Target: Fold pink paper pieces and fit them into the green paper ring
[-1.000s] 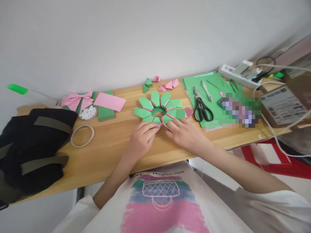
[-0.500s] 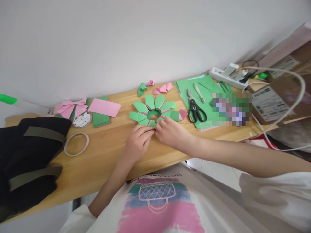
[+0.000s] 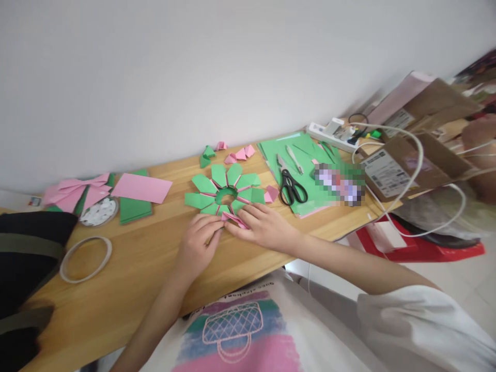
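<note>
A ring of folded green paper petals (image 3: 202,182) with pink edges lies on the wooden table in front of me. At its near side is a folded pink paper piece (image 3: 236,219), between my two hands. My left hand (image 3: 198,242) pinches the left end of this piece with closed fingers. From the right, my right hand (image 3: 265,226) has its fingers bent over the pink piece and the near petals, the thumb against the pink paper. The fingers hide part of the ring. Another small pink folded piece (image 3: 271,194) touches or lies close to the ring's right side.
Black-handled scissors (image 3: 292,188) and a white cutter (image 3: 295,159) lie on green paper sheets (image 3: 267,150). Small folded pieces (image 3: 240,154) sit behind the ring. Leftward are a pink paper rectangle (image 3: 142,188), a tape roll (image 3: 65,266) and a black bag (image 3: 23,258). A power strip (image 3: 333,135) stands right.
The view has shifted, so everything sits further left. More of the pink folded piece now shows between my hands, and my right hand's fingers are less tightly curled.
</note>
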A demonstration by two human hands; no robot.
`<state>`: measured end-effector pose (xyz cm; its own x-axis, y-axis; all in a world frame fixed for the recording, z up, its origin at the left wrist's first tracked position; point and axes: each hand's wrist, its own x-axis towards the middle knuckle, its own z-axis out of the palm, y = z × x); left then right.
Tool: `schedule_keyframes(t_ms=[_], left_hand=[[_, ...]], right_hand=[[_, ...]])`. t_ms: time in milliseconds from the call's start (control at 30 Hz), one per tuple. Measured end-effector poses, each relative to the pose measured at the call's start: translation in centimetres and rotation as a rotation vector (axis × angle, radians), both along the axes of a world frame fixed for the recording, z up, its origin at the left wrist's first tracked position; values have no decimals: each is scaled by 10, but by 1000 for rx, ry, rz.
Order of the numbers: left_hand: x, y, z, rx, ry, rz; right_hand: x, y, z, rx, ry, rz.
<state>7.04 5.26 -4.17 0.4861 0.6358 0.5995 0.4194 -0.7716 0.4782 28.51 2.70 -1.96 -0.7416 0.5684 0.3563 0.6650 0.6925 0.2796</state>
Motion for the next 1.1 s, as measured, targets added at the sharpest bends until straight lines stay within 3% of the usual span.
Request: schedule_keyframes(t_ms=[467, 767, 1100], left_hand=[[-1, 1, -1, 81, 66, -36], [-2, 1, -4, 110, 63, -70], [-1, -1, -8, 41, 55, -15]], right_hand=[[2, 0, -15, -89, 290, -87], [2, 2, -20, -157, 318, -102], [3, 1, -19, -253, 365, -136]])
